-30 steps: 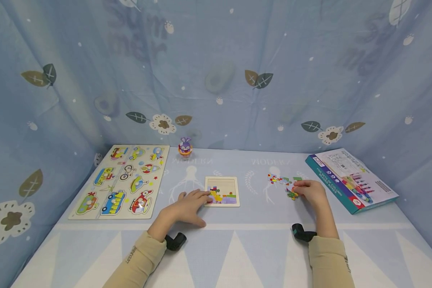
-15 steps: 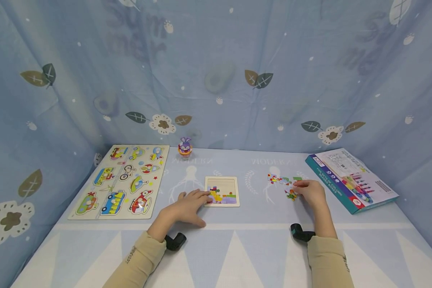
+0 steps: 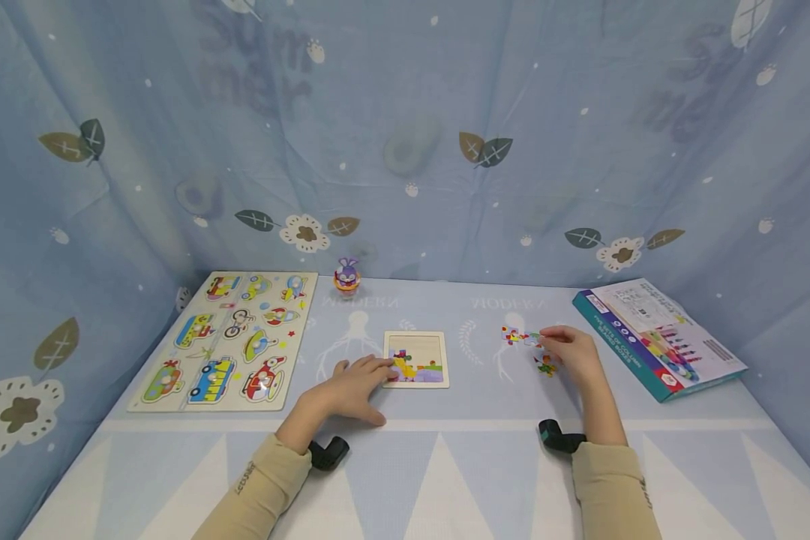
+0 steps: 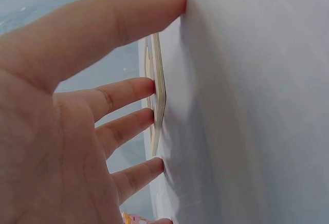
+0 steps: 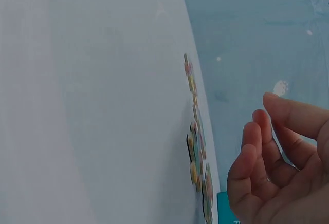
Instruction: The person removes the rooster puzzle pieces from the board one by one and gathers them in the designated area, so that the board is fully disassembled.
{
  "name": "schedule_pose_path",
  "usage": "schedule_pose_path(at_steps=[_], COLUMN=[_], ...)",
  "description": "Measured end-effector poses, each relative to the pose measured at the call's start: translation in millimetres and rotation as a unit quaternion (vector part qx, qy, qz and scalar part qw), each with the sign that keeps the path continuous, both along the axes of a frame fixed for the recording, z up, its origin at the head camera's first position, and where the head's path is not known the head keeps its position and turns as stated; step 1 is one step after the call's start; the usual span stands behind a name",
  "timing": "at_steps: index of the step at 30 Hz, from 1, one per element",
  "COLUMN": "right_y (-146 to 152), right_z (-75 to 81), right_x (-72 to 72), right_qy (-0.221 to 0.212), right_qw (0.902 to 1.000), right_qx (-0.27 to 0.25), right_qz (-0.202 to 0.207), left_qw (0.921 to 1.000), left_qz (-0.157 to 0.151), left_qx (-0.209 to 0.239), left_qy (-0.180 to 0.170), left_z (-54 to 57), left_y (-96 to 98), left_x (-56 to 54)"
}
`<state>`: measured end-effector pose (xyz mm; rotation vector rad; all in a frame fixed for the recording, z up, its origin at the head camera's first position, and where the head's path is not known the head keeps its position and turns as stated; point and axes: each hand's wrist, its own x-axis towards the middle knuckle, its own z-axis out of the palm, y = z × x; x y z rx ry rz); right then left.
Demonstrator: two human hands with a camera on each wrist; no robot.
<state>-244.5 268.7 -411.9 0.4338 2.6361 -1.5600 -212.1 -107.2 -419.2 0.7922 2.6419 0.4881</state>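
Observation:
In the head view my left hand [image 3: 354,390] rests its fingertips on the left edge of a small wooden jigsaw tray [image 3: 446,360]. Joined jigsaw pieces [image 3: 418,372] fill the tray's lower part. The left wrist view has these fingers [image 4: 126,88] spread and fairly straight against the tray's side [image 4: 161,80]. My right hand [image 3: 574,356] hovers over loose jigsaw pieces [image 3: 545,365] on the right. In the right wrist view its fingers [image 5: 249,157] are loosely bent, thumb near the index finger, with nothing seen between them. Below it lie the loose pieces [image 5: 195,147], partly overlapping in view.
A large vehicle puzzle board [image 3: 226,341] lies at the left. Behind the tray stands a small purple rabbit figure [image 3: 347,276]. A flat teal-edged toy box [image 3: 661,337] lies at the right, close to my right hand. A blue curtain [image 3: 405,150] hangs behind the table.
My right hand has shifted slightly left and away from me over the loose pieces, now covering the green one. The pieces nearest it have moved slightly. My left hand stays on the tray.

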Motion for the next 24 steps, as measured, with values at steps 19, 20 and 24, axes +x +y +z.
schedule_pose_path(at_steps=[19,20,24], right_y=[-37.4,-39.5,-50.0], right_z=[0.1,-0.2,-1.5], right_x=[-2.1,-2.3,-3.7], right_qy=[0.042,0.043,0.038], right_qw=[0.9963,0.996,0.9955], right_qx=[-0.033,-0.035,-0.037], right_qz=[0.068,0.07,0.079], left_qw=[0.9996,0.9995,0.9986], left_qz=[0.027,0.031,0.042], left_qx=[0.001,0.002,0.004], left_qy=[-0.005,-0.011,-0.033], left_z=[3.8,4.2,5.1], left_y=[-0.7,-0.8,-1.9], left_x=[3.7,3.8,3.1])
